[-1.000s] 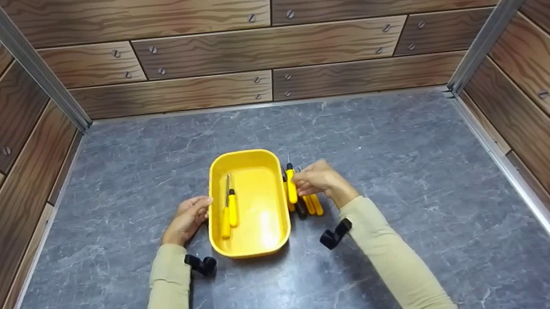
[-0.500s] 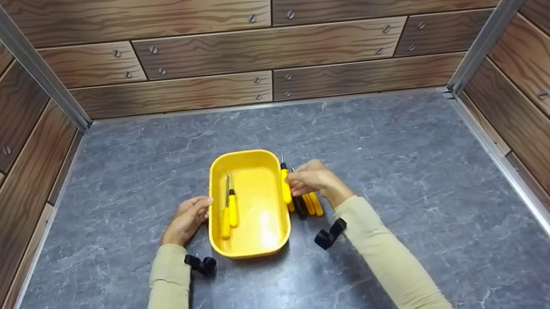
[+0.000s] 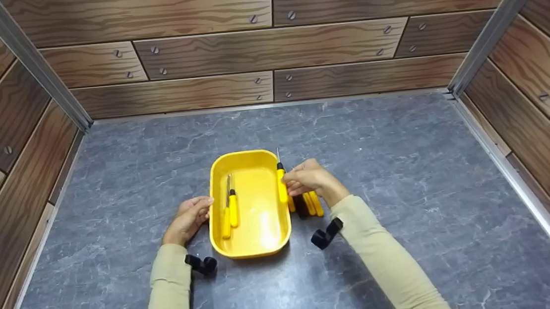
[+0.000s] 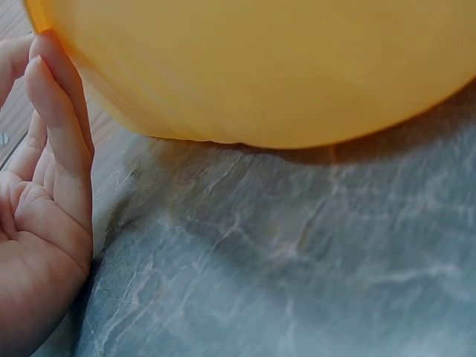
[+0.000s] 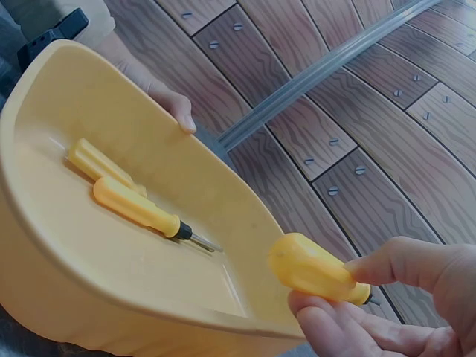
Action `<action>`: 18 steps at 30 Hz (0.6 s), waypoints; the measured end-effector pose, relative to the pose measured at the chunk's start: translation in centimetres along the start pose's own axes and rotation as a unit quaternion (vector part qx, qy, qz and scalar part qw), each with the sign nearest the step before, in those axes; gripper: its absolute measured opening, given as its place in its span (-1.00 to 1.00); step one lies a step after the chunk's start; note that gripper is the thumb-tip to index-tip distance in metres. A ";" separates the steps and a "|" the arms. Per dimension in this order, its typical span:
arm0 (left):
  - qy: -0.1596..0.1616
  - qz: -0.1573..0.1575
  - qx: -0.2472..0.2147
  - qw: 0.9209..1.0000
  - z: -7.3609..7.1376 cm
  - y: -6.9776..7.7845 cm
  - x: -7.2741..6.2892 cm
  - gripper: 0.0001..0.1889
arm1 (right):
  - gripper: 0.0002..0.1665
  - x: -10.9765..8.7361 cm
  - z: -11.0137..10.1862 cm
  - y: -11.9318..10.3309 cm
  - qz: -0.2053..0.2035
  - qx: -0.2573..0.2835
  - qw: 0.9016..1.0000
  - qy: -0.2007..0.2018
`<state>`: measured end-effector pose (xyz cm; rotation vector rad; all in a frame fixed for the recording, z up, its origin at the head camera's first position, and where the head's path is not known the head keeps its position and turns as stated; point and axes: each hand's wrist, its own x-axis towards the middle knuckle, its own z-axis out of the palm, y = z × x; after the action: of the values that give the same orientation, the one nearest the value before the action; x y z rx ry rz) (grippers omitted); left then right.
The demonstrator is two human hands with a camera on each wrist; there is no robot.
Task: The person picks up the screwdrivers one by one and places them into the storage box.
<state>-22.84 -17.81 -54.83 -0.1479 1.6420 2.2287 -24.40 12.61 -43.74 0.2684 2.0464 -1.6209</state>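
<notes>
A yellow plastic bin (image 3: 253,252) with rounded corners stands on the grey marbled floor. Two yellow-handled screwdrivers (image 3: 233,209) lie side by side inside it, toward its left wall. My left hand (image 3: 190,219) pinches the bin's left rim, the thumb over the edge, as the right wrist view also shows. Between thumb and fingers, my right hand (image 3: 309,177) holds another screwdriver (image 5: 312,266) by its yellow handle. In the head view this screwdriver overlaps the right rim, its shaft pointing away from me. Beneath the right hand lie several more screwdrivers (image 3: 313,204), yellow-handled and black-handled, partly hidden.
Wood-patterned panels (image 3: 270,48) enclose the work surface (image 3: 383,145) at the back and both sides, with metal strips along the corners. Black wrist cameras (image 3: 327,233) sit on both sleeves. The bin's right wall stands close beside the loose screwdrivers.
My right hand has moved a little left with the screwdriver, from over the loose tools to the bin's right rim. The left hand and bin have stayed in place.
</notes>
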 end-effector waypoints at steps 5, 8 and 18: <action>0.001 0.001 0.002 1.000 0.1 0.0 -0.1 -0.89 | -0.68 0.2 0.3 0.0 0.006 -0.002 1.000 0.004; 0.001 0.001 0.003 1.000 0.1 0.0 -0.1 -0.90 | -0.71 0.3 0.4 -0.1 0.009 -0.001 1.000 0.006; 0.000 0.001 0.002 1.000 0.2 0.1 -0.1 -0.91 | -0.65 0.5 0.9 -0.2 0.005 -0.002 1.000 0.003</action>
<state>-22.80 -17.68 -54.68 -0.1444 1.6473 2.2270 -24.66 11.62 -43.91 0.2831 2.0492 -1.6119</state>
